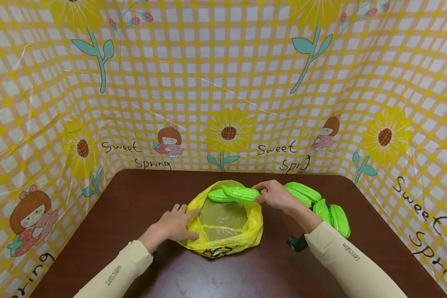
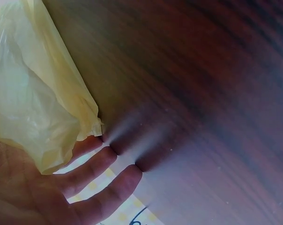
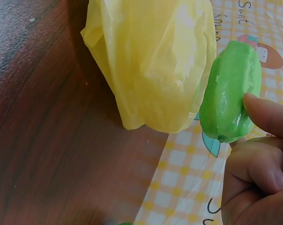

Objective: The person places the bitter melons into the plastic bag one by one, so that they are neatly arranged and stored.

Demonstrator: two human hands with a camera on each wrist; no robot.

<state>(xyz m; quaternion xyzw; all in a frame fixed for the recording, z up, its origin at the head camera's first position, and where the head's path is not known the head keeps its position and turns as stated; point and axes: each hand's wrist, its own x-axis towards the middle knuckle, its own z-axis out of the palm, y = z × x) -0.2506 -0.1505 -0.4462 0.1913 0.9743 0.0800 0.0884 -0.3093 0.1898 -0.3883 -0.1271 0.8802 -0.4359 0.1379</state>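
Observation:
My right hand pinches one end of a bright green, ridged bitter melon above the far right rim of a yellow plastic bag. The right wrist view shows thumb and fingers on this melon, just beside the bag's outer wall. Another bitter melon lies at the bag's far inner side, partly hidden behind the held one. At the bag's left rim, my left hand touches the plastic with spread fingers. Its fingers look fairly straight in the left wrist view, one partly covered by the bag.
Several more green bitter melons lie on the dark brown table to the right, partly behind my right forearm. A checked sunflower cloth hangs around the table's back and sides. A dark strap shows below my right wrist.

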